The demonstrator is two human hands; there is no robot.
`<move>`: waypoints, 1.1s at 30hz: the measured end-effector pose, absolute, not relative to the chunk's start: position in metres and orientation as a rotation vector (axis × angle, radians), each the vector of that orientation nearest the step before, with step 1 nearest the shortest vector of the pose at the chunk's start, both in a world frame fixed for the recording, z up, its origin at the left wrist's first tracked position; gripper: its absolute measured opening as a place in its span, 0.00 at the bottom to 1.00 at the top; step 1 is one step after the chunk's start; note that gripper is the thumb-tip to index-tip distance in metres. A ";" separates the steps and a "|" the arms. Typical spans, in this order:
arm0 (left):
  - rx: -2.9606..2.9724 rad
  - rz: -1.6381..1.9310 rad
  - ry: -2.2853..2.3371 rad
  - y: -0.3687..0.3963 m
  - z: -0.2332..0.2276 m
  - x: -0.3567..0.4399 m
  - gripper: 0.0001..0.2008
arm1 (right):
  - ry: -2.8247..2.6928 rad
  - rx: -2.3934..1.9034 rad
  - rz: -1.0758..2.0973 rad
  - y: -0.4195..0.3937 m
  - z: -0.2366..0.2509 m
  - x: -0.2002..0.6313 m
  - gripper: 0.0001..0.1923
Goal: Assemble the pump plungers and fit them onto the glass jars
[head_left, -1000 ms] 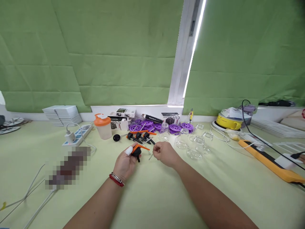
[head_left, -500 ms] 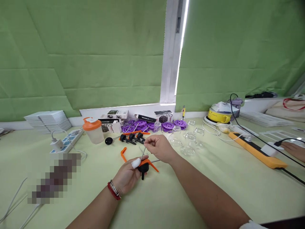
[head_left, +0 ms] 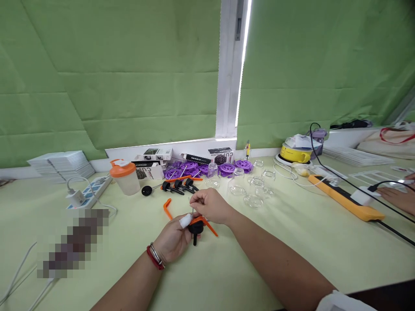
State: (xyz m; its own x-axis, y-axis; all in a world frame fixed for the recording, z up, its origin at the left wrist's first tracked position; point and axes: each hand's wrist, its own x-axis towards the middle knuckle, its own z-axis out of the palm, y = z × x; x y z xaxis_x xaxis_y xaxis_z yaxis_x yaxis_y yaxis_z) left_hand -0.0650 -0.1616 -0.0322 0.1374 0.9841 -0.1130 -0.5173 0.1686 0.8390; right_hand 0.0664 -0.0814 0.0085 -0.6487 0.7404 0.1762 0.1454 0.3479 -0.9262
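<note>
My left hand (head_left: 173, 239), with a white bandage on one fingertip, grips a small black knob with an orange arm (head_left: 198, 225) just above the pale green table (head_left: 227, 268). My right hand (head_left: 209, 205) pinches a thin metal rod (head_left: 192, 212) upright, its lower end at the top of that knob. A loose orange arm (head_left: 167, 208) lies on the table just left of my hands. Behind them lie more black knobs (head_left: 178, 186) with orange arms.
Purple discs (head_left: 201, 168), small boxes (head_left: 155, 154) and an orange-lidded shaker cup (head_left: 123, 177) stand at the back. Several clear glass jars (head_left: 249, 190) lie to the right. A power strip (head_left: 87, 192), cables, an orange tool (head_left: 343, 196) and another person's hand (head_left: 398, 196) at the right edge.
My right hand lifted a metal rod off the table and has brought it down upright onto the knob. My left hand drew the knob closer to me. The camera view shifted right.
</note>
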 end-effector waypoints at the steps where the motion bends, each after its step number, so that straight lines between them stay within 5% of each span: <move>1: 0.738 1.255 0.791 -0.162 -0.032 -0.065 0.12 | -2.069 -0.778 1.281 -0.082 0.009 0.067 0.03; 9: 0.687 1.298 0.807 -0.158 -0.026 -0.071 0.19 | -2.513 -0.486 0.875 -0.088 0.011 0.070 0.08; 12: 0.681 1.347 0.775 -0.156 -0.023 -0.073 0.21 | -2.562 -0.505 0.638 -0.094 0.008 0.068 0.19; 17: 0.807 1.306 0.744 -0.158 -0.025 -0.082 0.20 | -2.607 -0.414 0.386 -0.099 0.007 0.066 0.17; 21: 1.009 1.081 0.777 -0.164 -0.024 -0.089 0.20 | -2.723 -0.188 0.380 -0.094 0.008 0.068 0.09; 25: 1.264 0.905 0.900 -0.166 -0.020 -0.088 0.18 | -2.782 -0.059 0.435 -0.095 0.007 0.069 0.12; 33: 1.154 1.024 1.095 -0.159 -0.022 -0.085 0.17 | -2.402 -0.387 0.525 -0.069 0.010 0.078 0.11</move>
State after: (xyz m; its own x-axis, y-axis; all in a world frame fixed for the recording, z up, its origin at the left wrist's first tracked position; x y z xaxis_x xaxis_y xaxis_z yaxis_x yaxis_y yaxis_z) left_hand -0.0851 -0.1588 -0.0223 0.1736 0.9780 -0.1153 -0.0491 0.1256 0.9909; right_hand 0.0781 -0.0689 0.0103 -0.7512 0.3973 0.5272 0.1408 0.8767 -0.4600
